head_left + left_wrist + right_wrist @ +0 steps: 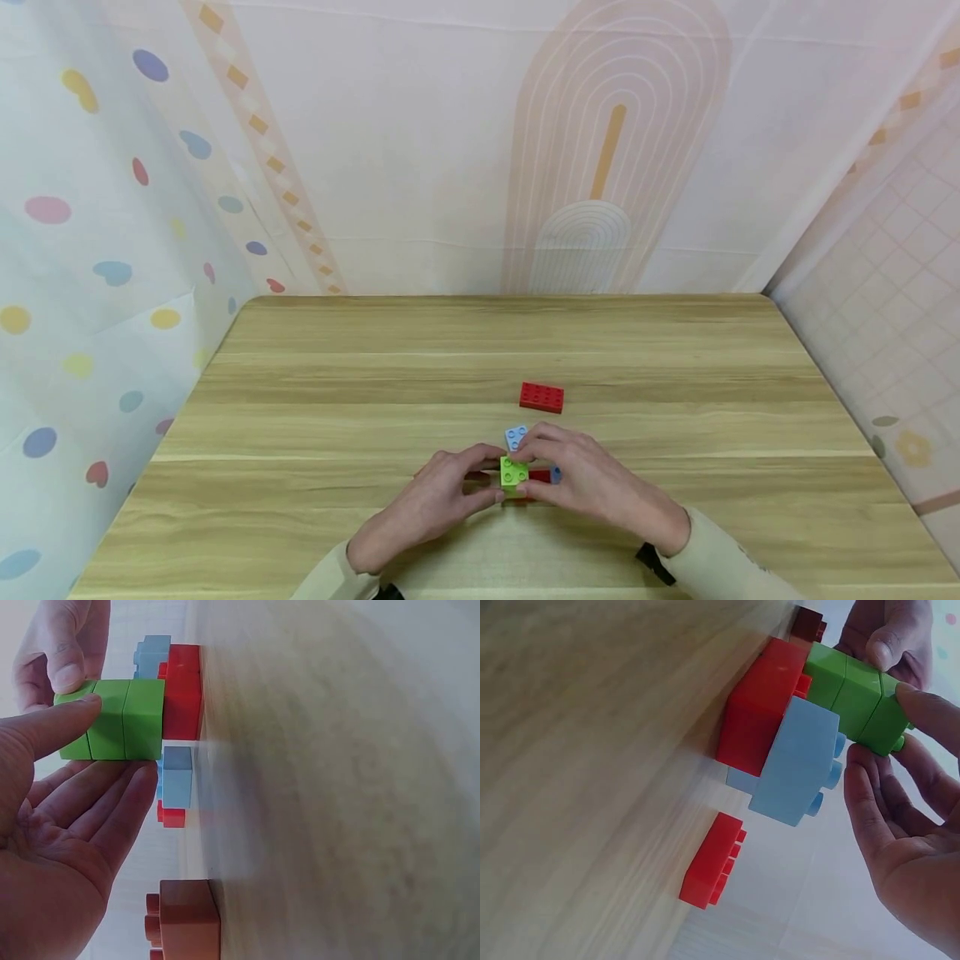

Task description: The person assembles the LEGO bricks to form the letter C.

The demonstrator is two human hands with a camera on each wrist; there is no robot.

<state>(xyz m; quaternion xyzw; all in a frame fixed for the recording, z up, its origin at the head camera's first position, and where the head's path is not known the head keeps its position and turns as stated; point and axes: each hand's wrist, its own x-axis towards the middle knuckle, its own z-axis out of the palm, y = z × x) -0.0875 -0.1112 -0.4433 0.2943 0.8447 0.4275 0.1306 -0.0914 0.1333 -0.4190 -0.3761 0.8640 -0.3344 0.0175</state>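
Note:
Three green toy blocks (513, 472) are stacked in a short tower on one end of a red block (761, 705). My left hand (435, 493) grips the tower's side, thumb across the green faces and fingers spread behind. With thumb and fingertips, my right hand (592, 475) pinches the top green block from the other side. A light blue block (799, 761), studs up, sits on the same red block beside the tower. My fingers partly hide these blocks in the head view.
Just beyond the tower is another light blue block (515, 435). Farther back on the wooden table (337, 400) lies a red eight-stud brick (542, 397). A reddish-brown brick (189, 921) stands by my left hand. Patterned cloth (420, 150) hangs behind the table.

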